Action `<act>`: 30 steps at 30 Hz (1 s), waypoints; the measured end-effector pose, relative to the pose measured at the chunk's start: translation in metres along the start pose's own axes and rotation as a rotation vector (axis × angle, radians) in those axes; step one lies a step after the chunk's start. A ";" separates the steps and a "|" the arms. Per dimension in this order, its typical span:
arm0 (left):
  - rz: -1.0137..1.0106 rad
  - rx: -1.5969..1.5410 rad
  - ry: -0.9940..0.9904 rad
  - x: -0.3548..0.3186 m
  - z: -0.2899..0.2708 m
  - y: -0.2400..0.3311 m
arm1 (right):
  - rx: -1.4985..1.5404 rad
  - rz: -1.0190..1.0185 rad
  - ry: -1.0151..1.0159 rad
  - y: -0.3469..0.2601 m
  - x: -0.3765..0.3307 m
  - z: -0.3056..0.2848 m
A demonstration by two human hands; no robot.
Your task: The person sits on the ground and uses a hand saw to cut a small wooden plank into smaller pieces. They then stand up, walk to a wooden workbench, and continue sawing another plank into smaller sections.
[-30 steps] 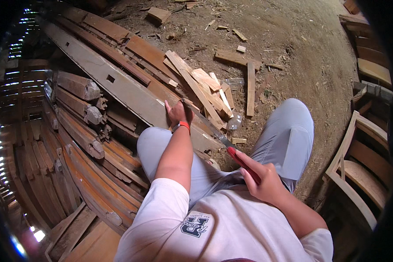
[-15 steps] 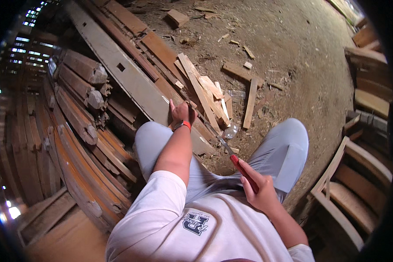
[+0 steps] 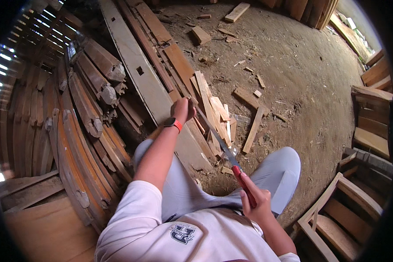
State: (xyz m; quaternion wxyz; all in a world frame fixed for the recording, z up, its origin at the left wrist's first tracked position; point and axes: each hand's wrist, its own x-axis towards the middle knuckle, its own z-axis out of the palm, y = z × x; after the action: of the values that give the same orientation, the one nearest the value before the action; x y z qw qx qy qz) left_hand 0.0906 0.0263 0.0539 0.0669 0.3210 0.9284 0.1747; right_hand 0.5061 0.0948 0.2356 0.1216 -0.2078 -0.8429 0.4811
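Observation:
My right hand is closed round the red handle of a hand saw. Its long, narrow metal blade slants up and left from my lap toward my other hand. My left hand, with a dark watch on an orange band, is curled over a small piece of wood at the edge of a long grey plank. The far end of the blade lies close beside those fingers; exactly where it meets the wood is hidden. Pale split offcuts lie in a heap just right of the blade.
Carved wooden beams are stacked at the left. Brown boards lie alongside the plank. Scraps such as a wood strip and a block are scattered over the dirt floor. Wooden frames stand at the right.
The view has shifted, showing more of the far floor. My right hand and the saw are slightly farther from my left hand, with more blade showing. My left thumb no longer sticks out.

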 end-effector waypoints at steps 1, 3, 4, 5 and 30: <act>0.051 0.017 -0.052 0.010 -0.010 0.001 | 0.034 0.061 0.022 -0.003 0.003 0.001; 0.089 0.021 -0.108 0.023 -0.019 0.002 | 0.043 0.039 0.063 0.004 0.010 0.011; 0.117 -0.018 -0.059 0.029 -0.013 -0.013 | 0.054 0.018 0.074 0.007 0.017 0.019; 0.144 -0.056 -0.010 0.036 -0.001 -0.033 | 0.075 0.011 0.087 0.007 0.026 0.026; 0.416 0.170 0.119 0.094 -0.007 -0.123 | 0.014 -0.075 0.064 0.079 0.098 0.080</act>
State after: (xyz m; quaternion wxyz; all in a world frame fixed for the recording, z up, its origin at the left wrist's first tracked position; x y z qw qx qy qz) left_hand -0.0549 -0.0076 0.0146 -0.0526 0.4989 0.8561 0.1244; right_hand 0.4054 0.1153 0.1269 0.1677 -0.1906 -0.8423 0.4754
